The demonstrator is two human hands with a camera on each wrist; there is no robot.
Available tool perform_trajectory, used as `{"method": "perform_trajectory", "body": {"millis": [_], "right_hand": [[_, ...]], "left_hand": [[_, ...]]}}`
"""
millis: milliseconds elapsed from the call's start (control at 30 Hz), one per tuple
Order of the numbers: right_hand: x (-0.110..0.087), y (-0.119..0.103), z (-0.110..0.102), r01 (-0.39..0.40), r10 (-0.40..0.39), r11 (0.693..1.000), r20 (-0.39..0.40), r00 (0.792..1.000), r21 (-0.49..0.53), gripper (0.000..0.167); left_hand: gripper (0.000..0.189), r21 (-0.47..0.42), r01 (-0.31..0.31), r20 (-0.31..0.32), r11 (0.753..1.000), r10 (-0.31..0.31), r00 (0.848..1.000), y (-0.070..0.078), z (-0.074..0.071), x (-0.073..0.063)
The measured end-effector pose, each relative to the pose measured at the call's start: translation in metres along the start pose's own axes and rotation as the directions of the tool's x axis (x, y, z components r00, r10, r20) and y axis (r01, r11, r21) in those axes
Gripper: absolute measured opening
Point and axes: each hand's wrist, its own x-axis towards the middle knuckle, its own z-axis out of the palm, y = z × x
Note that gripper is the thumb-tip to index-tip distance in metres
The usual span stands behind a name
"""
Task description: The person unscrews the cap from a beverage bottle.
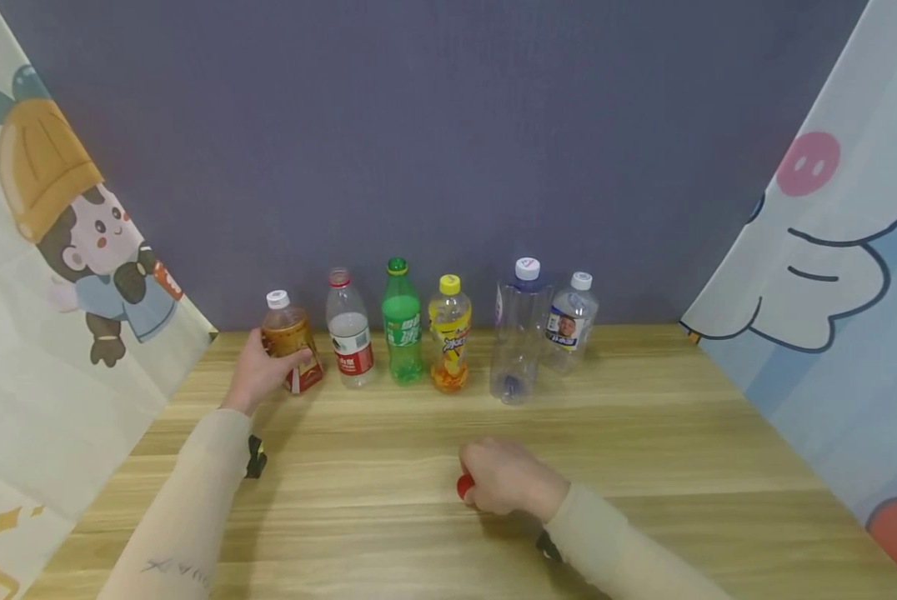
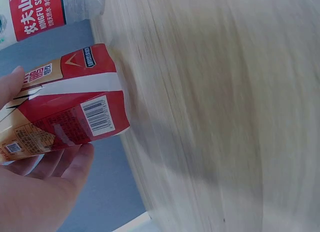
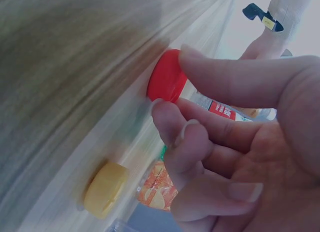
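At the back left, my left hand [image 1: 257, 373] grips a brown and red bottle [image 1: 291, 333] with a white cap, thumb on one side and fingers round the other. Its base is close over the wooden table in the left wrist view, where its barcode [image 2: 98, 115] shows. Nearer the front, my right hand [image 1: 504, 477] pinches a red bottle cap [image 3: 169, 77] between thumb and fingertips, on edge close to the tabletop. A yellow cap [image 3: 105, 189] sits beside it, hidden behind the hand in the head view.
Along the back stand a clear water bottle [image 1: 351, 333] with a red neck ring, a green bottle [image 1: 402, 325], a yellow-capped bottle [image 1: 450, 333], a tall clear bottle [image 1: 522, 342] and a smaller clear bottle [image 1: 571, 321]. A dark panel [image 1: 448, 150] rises behind; printed curtains [image 1: 816, 292] flank the table.
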Motion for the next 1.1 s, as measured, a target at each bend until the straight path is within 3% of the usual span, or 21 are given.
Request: {"method": "perform_trajectory", "body": {"millis": [200, 367, 567, 800, 1100], "right_hand": [[0.000, 0.001, 0.001, -0.004, 0.004, 1.000, 0.002, 1.000, 0.011, 0.027], [-0.001, 0.002, 0.001, -0.011, 0.011, 1.000, 0.001, 1.000, 0.020, 0.025], [-0.002, 0.003, 0.002, -0.001, 0.001, 0.999, -0.011, 1.000, 0.035, 0.024], [-0.005, 0.004, 0.004, 0.032, -0.030, 0.999, -0.044, 0.999, 0.044, 0.021], [-0.007, 0.007, 0.006, 0.079, -0.075, 0.995, -0.071, 0.995, 0.055, 0.020]], "left_hand": [[0.098, 0.048, -0.044, -0.024, 0.998, 0.045, 0.999, -0.002, -0.008, -0.006], [0.095, 0.004, -0.054, -0.066, 0.999, 0.054, 0.996, -0.001, -0.013, -0.011], [0.096, -0.024, -0.063, -0.112, 0.998, 0.060, 0.992, 0.012, -0.018, -0.022], [0.093, -0.022, -0.131, -0.191, 0.991, 0.125, 0.974, 0.026, -0.017, -0.037], [0.086, -0.033, -0.217, -0.261, 0.976, 0.201, 0.944, 0.044, -0.004, -0.053]]}}
